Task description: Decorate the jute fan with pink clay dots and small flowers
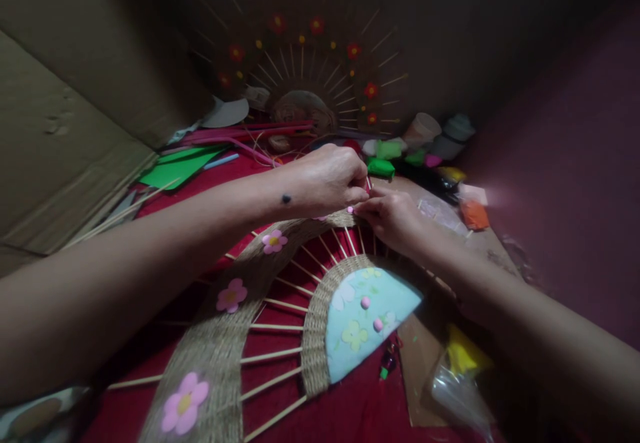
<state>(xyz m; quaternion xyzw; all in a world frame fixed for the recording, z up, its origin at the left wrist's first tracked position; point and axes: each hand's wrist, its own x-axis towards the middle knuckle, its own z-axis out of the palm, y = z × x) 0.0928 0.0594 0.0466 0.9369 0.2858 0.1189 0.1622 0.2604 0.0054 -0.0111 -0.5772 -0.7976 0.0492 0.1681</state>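
Twine arc [220, 343], both hands' fingers [357, 193] pinched at its rim

My left hand [327, 179] is covering the top of the jute-wrapped arc [220, 336]; whatever my fingertips are pinching is too small to tell. My right hand [393, 219] is hiding the sticks beneath it. The arc's lower end is running off the bottom edge. The clutter [430, 139] behind is lying too dim to identify.

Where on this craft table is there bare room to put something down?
Bare red cloth shows below the woven fan piece, and left between it and the green paper. Behind both hands, clay lumps and cups crowd together.
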